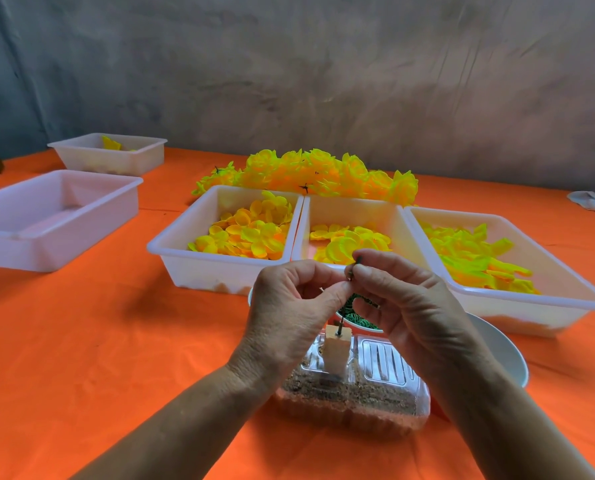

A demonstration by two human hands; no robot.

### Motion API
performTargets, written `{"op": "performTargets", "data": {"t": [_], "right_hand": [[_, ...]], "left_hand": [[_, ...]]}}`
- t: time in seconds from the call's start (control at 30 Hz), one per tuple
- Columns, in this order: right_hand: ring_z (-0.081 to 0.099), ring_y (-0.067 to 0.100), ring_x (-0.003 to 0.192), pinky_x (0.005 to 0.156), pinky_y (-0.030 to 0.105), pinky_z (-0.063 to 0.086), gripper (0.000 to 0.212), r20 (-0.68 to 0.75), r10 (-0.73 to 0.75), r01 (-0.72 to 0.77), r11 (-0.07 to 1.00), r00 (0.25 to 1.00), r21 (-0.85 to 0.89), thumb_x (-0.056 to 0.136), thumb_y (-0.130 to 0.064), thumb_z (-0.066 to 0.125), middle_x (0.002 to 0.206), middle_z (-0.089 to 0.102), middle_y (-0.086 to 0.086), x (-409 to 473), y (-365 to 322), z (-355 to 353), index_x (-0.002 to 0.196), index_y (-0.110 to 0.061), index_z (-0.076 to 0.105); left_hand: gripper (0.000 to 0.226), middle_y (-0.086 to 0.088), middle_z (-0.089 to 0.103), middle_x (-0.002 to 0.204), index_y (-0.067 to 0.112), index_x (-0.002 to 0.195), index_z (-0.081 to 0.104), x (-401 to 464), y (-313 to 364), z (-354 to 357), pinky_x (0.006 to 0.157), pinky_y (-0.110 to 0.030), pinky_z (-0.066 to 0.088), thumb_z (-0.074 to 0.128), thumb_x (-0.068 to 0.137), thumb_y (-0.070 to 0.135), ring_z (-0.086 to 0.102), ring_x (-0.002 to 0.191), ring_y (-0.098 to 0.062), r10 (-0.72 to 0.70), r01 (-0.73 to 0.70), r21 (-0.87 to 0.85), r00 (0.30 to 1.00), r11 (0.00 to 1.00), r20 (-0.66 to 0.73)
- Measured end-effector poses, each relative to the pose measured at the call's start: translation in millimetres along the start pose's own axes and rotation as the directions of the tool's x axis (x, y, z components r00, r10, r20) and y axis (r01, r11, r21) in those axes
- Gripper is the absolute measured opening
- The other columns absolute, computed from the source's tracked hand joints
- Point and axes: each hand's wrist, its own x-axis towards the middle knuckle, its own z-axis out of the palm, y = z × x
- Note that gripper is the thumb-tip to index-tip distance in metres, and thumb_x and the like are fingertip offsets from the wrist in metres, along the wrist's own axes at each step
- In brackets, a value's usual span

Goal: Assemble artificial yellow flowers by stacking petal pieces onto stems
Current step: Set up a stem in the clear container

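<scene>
Bench [81, 341], orange cover: running out of view at left, right and near edges; a broad bare stretch is lying open at near left.
Empty tub [46, 216], far left: its left end is being cut off by the frame edge.
Three tubs of yellow petals, side by side and touching: left tub [219, 268], middle tub [351, 209], right tub [496, 306]. The hands are hiding the middle tub's near wall.
Small tub [109, 155], far left corner: only a scrap of yellow is showing inside.
Heap of finished flowers [323, 174]: lying behind the three tubs, lower part hidden by them.
Clear box [351, 407] holding brownish grit, near centre, partly covered by both wrists.
White bowl [500, 351]: mostly hidden behind the right forearm.
Left hand [289, 306] and right hand [403, 299]: fingers curled, both pinching the thin dark stem [353, 270] above the box; the fingertips are hiding much of the stem.
Green pieces [356, 315]: glimpsed between the hands, hard to make out.
</scene>
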Motion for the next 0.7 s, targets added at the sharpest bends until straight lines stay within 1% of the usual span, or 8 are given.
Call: {"op": "performTargets", "data": {"t": [0.17, 0.23, 0.33, 0.43, 0.57, 0.7], "right_hand": [[0.068, 0.01, 0.069, 0.057, 0.019, 0.052, 0.024, 0.035, -0.081, 0.083, 0.993, 0.996, -0.079, 0.05, -0.02, 0.077, 0.074, 0.072, 0.001, -1.0, -1.0, -1.1, 0.074, -0.02, 0.077], [0.068, 0.01, 0.071, 0.058, 0.018, 0.052, 0.025, 0.051, -0.105, 0.109, 0.99, 0.993, -0.09, 0.049, -0.021, 0.078, 0.075, 0.073, 0.001, -1.5, -1.6, -2.3, 0.074, -0.019, 0.077], [0.068, 0.01, 0.07, 0.057, 0.018, 0.052, 0.025, 0.059, -0.117, 0.122, 0.99, 0.991, -0.075, 0.048, -0.02, 0.078, 0.074, 0.072, 0.001, -0.9, -2.2, -3.2, 0.072, -0.018, 0.076], [0.067, 0.01, 0.066, 0.054, 0.018, 0.051, 0.023, 0.044, -0.099, 0.102, 0.992, 0.994, -0.068, 0.047, -0.019, 0.078, 0.072, 0.072, 0.0, 0.4, -0.5, -3.2, 0.07, -0.018, 0.076], [0.068, 0.011, 0.069, 0.057, 0.019, 0.052, 0.025, 0.05, -0.065, 0.068, 0.996, 0.997, -0.061, 0.049, -0.02, 0.077, 0.074, 0.072, 0.001, 2.0, 1.7, -5.1, 0.074, -0.018, 0.077], [0.068, 0.011, 0.075, 0.065, 0.019, 0.054, 0.028, 0.103, -0.096, 0.101, 0.994, 0.99, -0.044, 0.05, -0.022, 0.081, 0.078, 0.073, 0.001, 3.8, 3.4, -8.3, 0.077, -0.018, 0.077]], "left_hand": [[0.003, -0.011, 0.073, 0.074, 0.012, 0.078, 0.073, -0.4, 0.0, -0.8, 0.065, -0.031, 0.058, 0.075, 0.076, 0.013, 0.07, 0.073, -0.03, -0.006, 0.006, 0.001, 1.0, 1.0, 0.012], [0.003, -0.011, 0.073, 0.074, 0.013, 0.077, 0.073, -0.4, 0.9, -0.9, 0.066, -0.033, 0.058, 0.075, 0.075, 0.013, 0.07, 0.073, -0.031, -0.008, 0.008, -0.006, 1.0, 1.0, 0.012], [0.006, -0.013, 0.072, 0.074, 0.015, 0.076, 0.073, -0.2, 1.3, 0.0, 0.064, -0.03, 0.057, 0.075, 0.076, 0.01, 0.068, 0.069, -0.027, 0.001, -0.001, -0.01, 1.0, 1.0, 0.004], [0.005, -0.013, 0.072, 0.074, 0.014, 0.076, 0.073, -0.4, 0.1, 0.0, 0.063, -0.031, 0.057, 0.075, 0.077, 0.01, 0.069, 0.069, -0.029, 0.002, -0.002, -0.003, 1.0, 1.0, 0.002], [0.004, -0.009, 0.073, 0.072, 0.015, 0.075, 0.073, -0.7, 0.5, -1.1, 0.06, -0.023, 0.054, 0.075, 0.076, 0.012, 0.068, 0.065, -0.018, 0.007, -0.006, -0.017, 1.0, 1.0, 0.012], [0.014, -0.005, 0.073, 0.07, 0.019, 0.072, 0.073, -0.6, -0.1, -0.8, 0.057, -0.018, 0.051, 0.074, 0.076, 0.006, 0.067, 0.063, -0.012, 0.013, -0.013, -0.03, 1.0, 0.999, 0.017]]}}
